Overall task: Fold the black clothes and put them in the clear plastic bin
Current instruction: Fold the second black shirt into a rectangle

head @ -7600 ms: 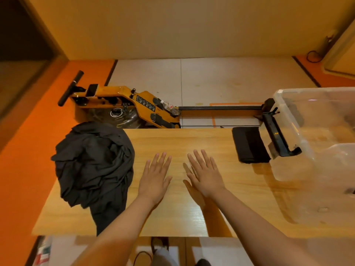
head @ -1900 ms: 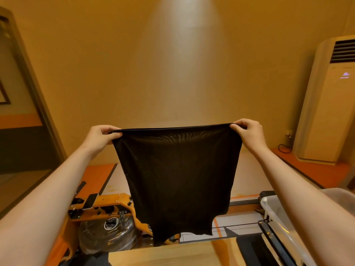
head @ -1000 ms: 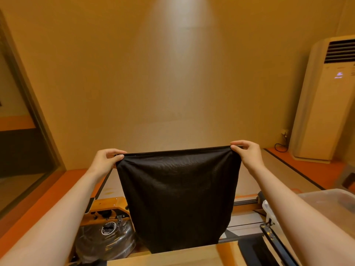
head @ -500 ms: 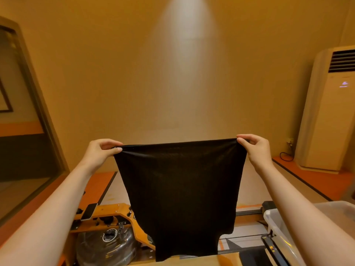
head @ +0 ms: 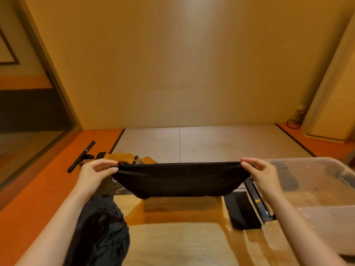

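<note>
left hand (head: 96, 170): thumb and fingers pinch the left corner of the black garment's (head: 180, 179) top edge; the arm reaches in from lower left.
right hand (head: 263, 173): pinches the right corner of the same edge, with the other fingers loosely curled.
hands: well apart and level, and the edge is pulled taut between them.
black garment: hangs as a shallow sagging band beyond the far edge of the wooden table (head: 182, 242). Its lowest fold is at about table-edge height, and I cannot tell whether it touches the table.
remaining clothes: a crumpled black pile (head: 101, 227) sits on the table's left side, under the left forearm, and spills toward the near edge.
clear plastic bin (head: 317, 179): sits on the table's right side, just beyond the right hand. Its black latch handle (head: 257, 200) is on the wall facing the garment. Contents are hard to read through the plastic.
black pad (head: 242, 210): a flat rectangle just left of the bin, touching or nearly touching the latch.
behind table: an orange rowing machine (head: 119, 157) on the floor, partly hidden by the left hand and the garment.
far right: a tall beige cabinet unit (head: 330, 93) stands against the wall.
</note>
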